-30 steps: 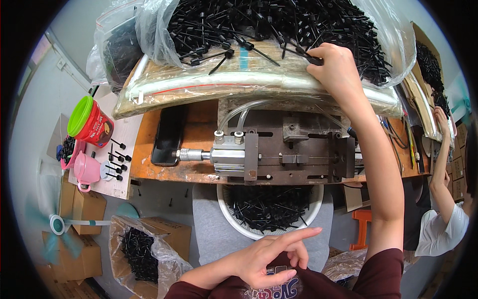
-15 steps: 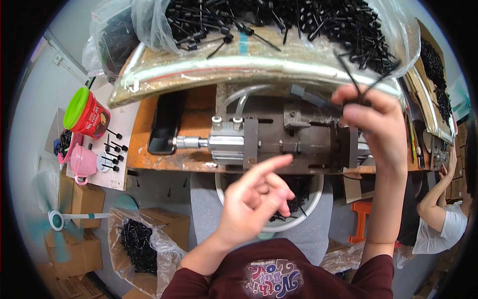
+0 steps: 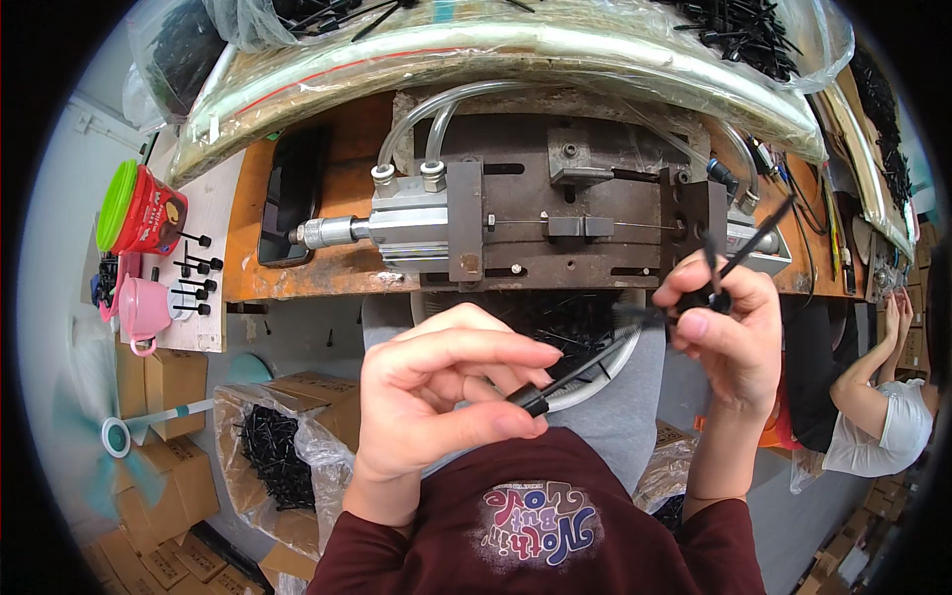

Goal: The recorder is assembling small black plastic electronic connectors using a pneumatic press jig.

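My left hand point(image 3: 441, 392) pinches the black cap of a mascara wand point(image 3: 565, 382) between thumb and fingers. The thin stem points up and right, toward my right hand. In my right hand point(image 3: 729, 342) are more black mascara wands point(image 3: 709, 297), gripped at their caps, with stems sticking out in different directions. A dark bristly tip shows between the hands. Both hands are over my lap, just in front of a metal clamping fixture point(image 3: 580, 228) on the bench. Below them, a white basket point(image 3: 585, 392) on my lap holds many black wands.
An orange-brown bench point(image 3: 367, 129) carries the fixture, its air cylinder point(image 3: 412, 233) and clear hoses. A plastic-lined tray point(image 3: 496, 59) of wands lies behind. At left are a red tub point(image 3: 154, 213), a pink cup point(image 3: 144, 307) and a fan point(image 3: 116, 436). Another person point(image 3: 883, 416) works at right.
My right hand has come down from above the fixture with its wands. My left hand, earlier pointing a finger, now pinches a wand. The view has shifted, so the bench appears higher.
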The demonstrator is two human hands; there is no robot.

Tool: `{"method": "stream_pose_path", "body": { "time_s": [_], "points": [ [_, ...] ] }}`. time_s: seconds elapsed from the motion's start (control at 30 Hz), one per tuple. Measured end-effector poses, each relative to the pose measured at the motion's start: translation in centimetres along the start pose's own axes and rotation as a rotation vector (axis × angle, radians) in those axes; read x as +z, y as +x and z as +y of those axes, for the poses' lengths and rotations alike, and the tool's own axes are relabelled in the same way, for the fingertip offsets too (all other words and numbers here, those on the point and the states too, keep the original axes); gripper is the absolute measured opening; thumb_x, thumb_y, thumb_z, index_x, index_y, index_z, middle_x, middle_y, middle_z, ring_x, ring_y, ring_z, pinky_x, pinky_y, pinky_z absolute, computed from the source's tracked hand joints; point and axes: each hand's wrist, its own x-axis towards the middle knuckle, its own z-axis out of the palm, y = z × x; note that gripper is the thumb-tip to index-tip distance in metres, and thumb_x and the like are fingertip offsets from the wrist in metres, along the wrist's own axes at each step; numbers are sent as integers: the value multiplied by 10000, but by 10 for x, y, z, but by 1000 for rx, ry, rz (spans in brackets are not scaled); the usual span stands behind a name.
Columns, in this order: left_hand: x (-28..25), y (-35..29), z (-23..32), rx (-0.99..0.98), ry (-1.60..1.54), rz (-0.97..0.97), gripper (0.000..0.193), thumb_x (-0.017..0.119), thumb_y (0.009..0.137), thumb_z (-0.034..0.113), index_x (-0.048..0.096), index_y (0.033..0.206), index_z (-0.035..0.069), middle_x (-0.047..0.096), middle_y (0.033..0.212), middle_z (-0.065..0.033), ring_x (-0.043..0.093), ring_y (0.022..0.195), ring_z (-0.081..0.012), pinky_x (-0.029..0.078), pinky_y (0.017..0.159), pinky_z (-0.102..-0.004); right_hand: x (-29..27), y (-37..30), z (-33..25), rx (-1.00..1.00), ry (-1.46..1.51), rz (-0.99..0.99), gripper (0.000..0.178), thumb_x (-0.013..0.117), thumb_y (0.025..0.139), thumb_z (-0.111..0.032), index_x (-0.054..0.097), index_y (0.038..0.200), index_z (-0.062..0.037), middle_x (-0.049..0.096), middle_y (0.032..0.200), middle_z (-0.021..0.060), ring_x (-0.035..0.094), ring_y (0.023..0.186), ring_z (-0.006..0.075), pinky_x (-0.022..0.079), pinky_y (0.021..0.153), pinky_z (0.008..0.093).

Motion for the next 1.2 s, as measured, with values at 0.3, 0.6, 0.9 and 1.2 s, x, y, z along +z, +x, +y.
{"method": "stream_pose_path", "body": {
  "time_s": [0.3,0.6,0.9,1.2],
  "points": [
    [17,24,-45,480,1081,-11,309,820,704,25,728,999,6,660,1221,-164,684,768,-171,570,711,-278,8,-21,12,-150,-68,328,338,719,805,34,660,1133,90,716,1029,202,613,649,98,459,532,205],
    [27,42,-48,516,1483,-43,248,796,725,129,721,944,42,695,1210,-102,660,661,-164,502,587,-260,14,-31,24,-118,18,301,316,642,904,-12,606,1197,100,702,1006,172,510,613,58,439,578,195],
    [26,43,-43,480,1482,-65,243,798,732,135,723,946,47,702,1198,-87,651,643,-164,501,588,-255,14,-39,20,-11,70,132,328,552,988,-63,541,1273,100,656,866,158,358,441,-6,258,417,146],
    [26,45,-31,461,851,-168,313,850,666,113,766,964,64,703,887,-74,664,696,-174,541,586,-281,22,-40,33,-12,4,248,235,679,882,45,547,1076,37,682,872,113,564,621,33,414,537,159]
  ]
}}
